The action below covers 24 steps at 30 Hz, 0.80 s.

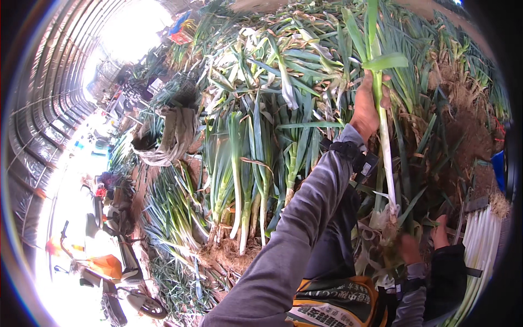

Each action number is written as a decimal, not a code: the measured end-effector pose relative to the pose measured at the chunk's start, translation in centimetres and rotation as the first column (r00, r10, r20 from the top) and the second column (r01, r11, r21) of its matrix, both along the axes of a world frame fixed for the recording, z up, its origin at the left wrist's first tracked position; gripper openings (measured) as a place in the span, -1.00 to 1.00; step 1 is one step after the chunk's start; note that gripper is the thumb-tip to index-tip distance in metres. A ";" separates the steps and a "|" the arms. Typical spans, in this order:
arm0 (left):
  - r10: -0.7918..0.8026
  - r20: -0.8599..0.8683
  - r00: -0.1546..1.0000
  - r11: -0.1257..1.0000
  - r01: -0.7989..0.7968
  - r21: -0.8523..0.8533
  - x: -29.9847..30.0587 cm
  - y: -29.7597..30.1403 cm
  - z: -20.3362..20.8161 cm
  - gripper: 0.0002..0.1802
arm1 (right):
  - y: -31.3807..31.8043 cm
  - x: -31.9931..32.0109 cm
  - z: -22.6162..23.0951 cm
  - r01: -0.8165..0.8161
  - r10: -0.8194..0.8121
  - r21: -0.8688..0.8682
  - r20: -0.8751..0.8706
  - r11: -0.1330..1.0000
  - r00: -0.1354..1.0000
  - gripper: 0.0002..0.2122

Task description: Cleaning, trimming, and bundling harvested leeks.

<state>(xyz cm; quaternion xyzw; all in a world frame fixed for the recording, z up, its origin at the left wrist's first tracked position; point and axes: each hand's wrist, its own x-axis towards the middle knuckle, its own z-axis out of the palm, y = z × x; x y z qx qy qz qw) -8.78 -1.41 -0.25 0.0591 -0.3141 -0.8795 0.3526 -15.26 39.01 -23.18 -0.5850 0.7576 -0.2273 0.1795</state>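
Observation:
My left hand (369, 103), at the end of an outstretched grey sleeve, is wrapped round the upper stem of a long green onion (386, 147). The plant stands nearly upright, its leaves pointing away from me and its white stem running down to the roots. Close to that root end is my right hand (409, 249), low down and smeared by motion, so its fingers cannot be made out. Pale, peeled-looking leaves (368, 253) lie beside the roots. A black band with a small box (357, 158) sits on my left wrist.
Heaps of green onions (261, 65) spread across the far side. Several stand rooted-end down (239, 180) to the left. Stripped white stalks (482, 240) lie bundled at the right. A sack (169, 136) and a parked motorbike (117, 272) are further left.

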 end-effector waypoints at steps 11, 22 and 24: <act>-0.060 -0.113 0.992 0.995 0.051 -0.085 0.1 1.6 0.2 -0.37 | -11.7 2.1 16.2 0.348 -0.207 -0.082 0.670 0.934 0.713 -0.77; 0.075 -0.054 0.996 0.995 -0.079 -0.059 0.0 0.7 0.2 -0.47 | -10.9 2.7 14.9 0.191 -0.174 0.045 0.645 0.981 0.744 -0.75; 0.226 0.091 0.970 0.971 -0.217 -0.103 -0.8 0.7 -0.3 -0.48 | -11.4 2.7 15.6 0.219 -0.199 0.026 0.529 0.975 0.825 -0.75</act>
